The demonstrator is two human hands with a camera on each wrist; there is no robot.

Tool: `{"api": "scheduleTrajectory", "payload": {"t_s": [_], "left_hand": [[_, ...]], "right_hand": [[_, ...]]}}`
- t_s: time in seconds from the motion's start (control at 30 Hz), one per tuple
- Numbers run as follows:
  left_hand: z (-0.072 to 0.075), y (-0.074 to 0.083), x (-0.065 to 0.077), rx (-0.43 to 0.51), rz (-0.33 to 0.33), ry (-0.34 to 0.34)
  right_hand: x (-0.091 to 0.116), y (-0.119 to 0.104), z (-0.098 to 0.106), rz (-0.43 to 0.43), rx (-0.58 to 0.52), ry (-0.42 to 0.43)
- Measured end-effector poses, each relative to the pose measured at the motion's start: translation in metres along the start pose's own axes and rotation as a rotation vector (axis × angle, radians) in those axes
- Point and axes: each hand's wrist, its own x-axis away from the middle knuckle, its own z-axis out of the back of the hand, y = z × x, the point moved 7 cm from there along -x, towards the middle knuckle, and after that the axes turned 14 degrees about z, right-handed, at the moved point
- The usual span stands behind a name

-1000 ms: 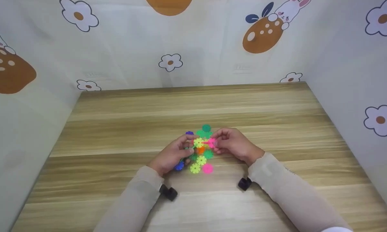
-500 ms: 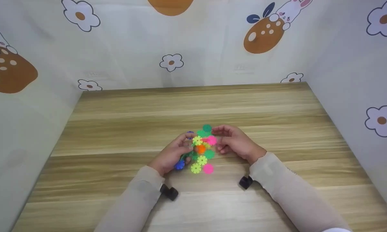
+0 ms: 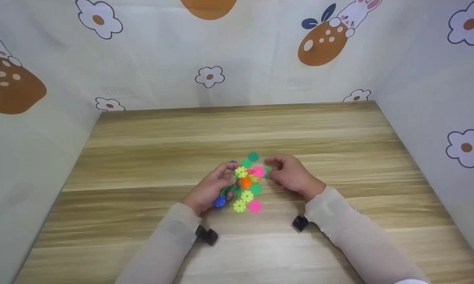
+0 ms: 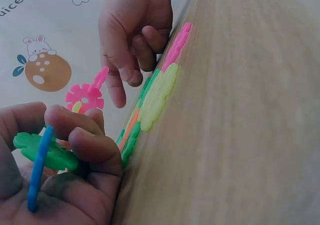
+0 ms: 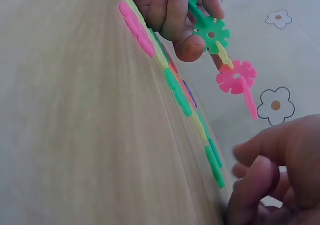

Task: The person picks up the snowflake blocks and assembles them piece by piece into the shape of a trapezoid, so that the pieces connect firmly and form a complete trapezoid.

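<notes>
My left hand (image 3: 211, 189) grips a chain of interlocking snowflake discs in the head view. A blue disc (image 4: 40, 170) and a green disc (image 4: 57, 152) sit by its palm in the left wrist view. Farther along the chain come a yellow disc (image 5: 224, 55) and a pink disc (image 5: 237, 77), with another pink one at the end. My right hand (image 3: 294, 177) hovers low at the right with loosely bent fingers. A loose green disc (image 3: 267, 171) shows by its fingertips, partly hidden by pink. Neither wrist view shows a disc between the right fingers.
Several loose discs lie flat on the wooden table (image 3: 162, 150) beneath the hands, including a yellow disc (image 3: 239, 205), a pink disc (image 3: 254, 206) and a dark green disc (image 3: 253, 157). A printed cloth wall (image 3: 252, 71) encloses the back and sides.
The right fingers have let go of the pink end of the chain and drawn back slightly right. A green disc has shifted right, beside them. The left hand keeps its hold.
</notes>
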Motion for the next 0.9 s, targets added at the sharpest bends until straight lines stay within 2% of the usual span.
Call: {"api": "scheduleTrajectory", "payload": {"t_s": [0.2,0.33,0.47,0.9], "left_hand": [[-0.001,0.001,0.001,0.001,-0.012,-0.001],[-0.001,0.002,0.002,-0.014,-0.025,-0.002],[-0.001,0.000,0.002,-0.011,-0.025,-0.002],[-0.001,0.000,0.001,-0.019,-0.016,0.011]], "right_hand": [[0.001,-0.008,-0.001,0.024,0.203,-0.075],[0.001,-0.011,-0.002,0.039,0.211,-0.068],[0.000,-0.008,-0.003,0.058,0.143,-0.056],[-0.003,0.004,-0.005,0.068,-0.200,-0.028]]}}
